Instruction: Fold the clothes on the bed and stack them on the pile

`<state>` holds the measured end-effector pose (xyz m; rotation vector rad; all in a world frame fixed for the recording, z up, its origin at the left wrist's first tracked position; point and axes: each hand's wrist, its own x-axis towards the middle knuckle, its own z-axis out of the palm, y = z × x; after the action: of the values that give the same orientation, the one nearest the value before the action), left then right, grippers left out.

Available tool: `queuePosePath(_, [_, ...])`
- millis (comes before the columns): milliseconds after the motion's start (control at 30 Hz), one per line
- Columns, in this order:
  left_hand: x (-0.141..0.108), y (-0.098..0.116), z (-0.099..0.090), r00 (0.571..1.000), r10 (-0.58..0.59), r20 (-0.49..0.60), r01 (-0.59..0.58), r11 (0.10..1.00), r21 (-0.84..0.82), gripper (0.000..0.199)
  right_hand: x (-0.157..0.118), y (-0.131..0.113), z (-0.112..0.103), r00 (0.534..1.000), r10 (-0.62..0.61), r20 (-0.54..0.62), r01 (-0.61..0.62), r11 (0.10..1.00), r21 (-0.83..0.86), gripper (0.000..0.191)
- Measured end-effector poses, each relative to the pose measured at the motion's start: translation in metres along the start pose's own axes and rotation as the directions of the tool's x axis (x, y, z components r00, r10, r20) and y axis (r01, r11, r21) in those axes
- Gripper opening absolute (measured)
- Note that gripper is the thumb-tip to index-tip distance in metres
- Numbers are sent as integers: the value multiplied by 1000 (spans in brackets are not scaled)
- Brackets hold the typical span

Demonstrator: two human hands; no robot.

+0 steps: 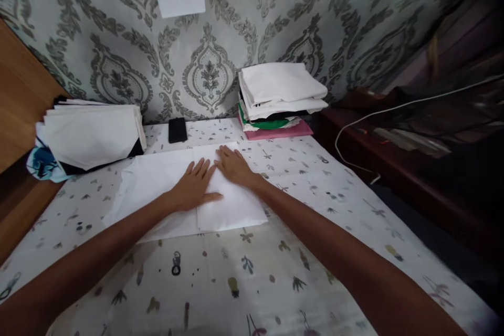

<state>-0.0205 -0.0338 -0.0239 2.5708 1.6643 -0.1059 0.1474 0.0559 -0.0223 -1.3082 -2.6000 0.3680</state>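
Note:
A white cloth [232,210] lies partly folded on the patterned sheet, with one flap turned over at its right end. My left hand [192,186] rests flat on the middle of it, fingers stretched and thumb pointing right. Close beside it, my right hand [234,165] presses down on the folded part near the far edge, its fingers extended. Neither hand grips anything. The cloth's left end spreads out in a single, slightly wrinkled layer.
Folded fabrics stand in a stack [281,89] at the back right. Another folded pile [92,134] leans at the back left, beside wooden furniture [27,89]. A black phone [177,130] lies between them. A white cable [366,115] hangs at the right, past the sheet's edge.

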Motion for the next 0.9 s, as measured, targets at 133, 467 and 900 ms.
queuePosePath(133, [1, -5, 1, 1000, 5, 21, -4, 1000, -22, 99, 8, 11, 14, 997, 77, 15, -76, 996, -50, 56])
queuePosePath(467, [42, -56, -17, 981, -184, 61, 192, 966, -171, 71, -17, -16, 6, 999, -9, 50, 11, 999, -43, 52])
queuePosePath(900, [38, -63, -1, 982, -188, 9, 186, 963, -193, 71, -171, -69, 0, 924, -382, 17, 345, 852, 395, 42])
